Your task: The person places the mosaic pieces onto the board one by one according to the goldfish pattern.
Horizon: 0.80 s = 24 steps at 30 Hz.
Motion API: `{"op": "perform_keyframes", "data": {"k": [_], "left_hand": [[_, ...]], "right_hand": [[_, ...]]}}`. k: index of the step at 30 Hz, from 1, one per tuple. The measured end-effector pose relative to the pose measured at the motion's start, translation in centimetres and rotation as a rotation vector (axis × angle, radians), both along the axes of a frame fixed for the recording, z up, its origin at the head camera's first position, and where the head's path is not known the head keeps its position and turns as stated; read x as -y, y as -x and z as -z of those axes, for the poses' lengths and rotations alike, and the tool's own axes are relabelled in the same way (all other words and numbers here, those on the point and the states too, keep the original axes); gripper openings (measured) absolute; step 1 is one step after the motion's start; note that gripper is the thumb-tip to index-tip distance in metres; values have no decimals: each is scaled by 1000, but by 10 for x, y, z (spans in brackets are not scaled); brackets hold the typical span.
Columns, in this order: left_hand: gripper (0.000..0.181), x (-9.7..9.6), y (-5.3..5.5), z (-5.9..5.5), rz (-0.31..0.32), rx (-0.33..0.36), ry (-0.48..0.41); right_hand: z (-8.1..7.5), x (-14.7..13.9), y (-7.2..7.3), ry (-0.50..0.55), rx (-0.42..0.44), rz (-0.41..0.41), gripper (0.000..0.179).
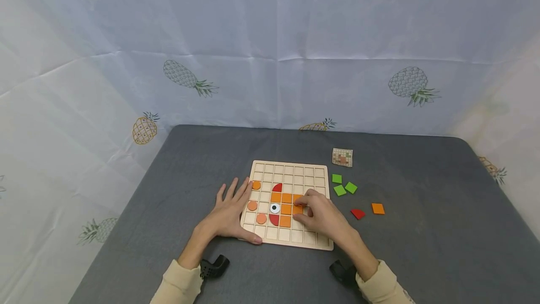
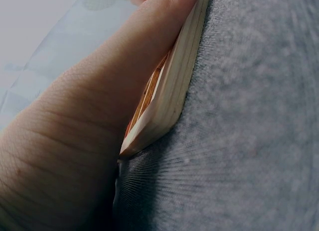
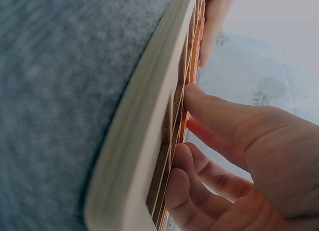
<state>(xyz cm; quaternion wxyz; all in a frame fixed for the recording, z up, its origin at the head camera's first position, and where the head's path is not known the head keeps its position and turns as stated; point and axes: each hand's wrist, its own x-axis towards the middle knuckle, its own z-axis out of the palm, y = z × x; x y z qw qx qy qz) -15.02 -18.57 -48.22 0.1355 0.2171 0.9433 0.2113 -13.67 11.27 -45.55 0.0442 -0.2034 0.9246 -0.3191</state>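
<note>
A square wooden grid board (image 1: 295, 243) lies on the grey table. My left hand (image 1: 228, 215) is spread over its left edge, fingers apart, thumb along the front left corner. In the left wrist view the thumb (image 2: 144, 37) lies against the board's side (image 2: 174, 86). Over the board's right half, my right hand (image 1: 322, 215) pinches an orange square tile (image 1: 298, 209) between thumb and fingertips at a cell. Several orange tiles (image 1: 286, 198) sit beside it, with red quarter-round pieces (image 1: 274, 220), a white eye piece (image 1: 274, 208) and orange round pieces (image 1: 261, 218) to the left.
Right of the board lie green square tiles (image 1: 351, 187), a red piece (image 1: 357, 213) and a loose orange tile (image 1: 378, 209). A small patterned card (image 1: 342, 157) lies behind them. A pineapple-print cloth (image 1: 261, 93) hangs behind the table (image 1: 211, 149).
</note>
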Motion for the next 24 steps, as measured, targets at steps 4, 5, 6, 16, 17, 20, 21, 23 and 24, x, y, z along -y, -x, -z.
{"op": "perform_keyframes", "data": {"k": [4,5,6,16,17,20,21,23,24], "left_hand": [[153,0,0,0,0,0,-1],[153,0,0,0,0,1,-1],[154,0,0,0,-2,3,-1],[154,0,0,2,2,-7,7],[154,0,0,2,2,-8,8],[154,1,0,2,2,-10,9],[154,1,0,2,1,-10,8],[154,1,0,3,2,-11,7],[154,1,0,3,2,-10,6]], "right_hand": [[0,0,0,6,-1,-1,27],[0,0,0,8,-1,0,27],[0,0,0,10,0,0,27],[1,1,0,6,5,4,27],[1,1,0,6,4,4,27],[1,0,-1,14,1,-1,27],[1,0,-1,17,0,-1,27],[1,-1,-1,20,5,11,27],[0,-2,-1,19,9,19,26]]}}
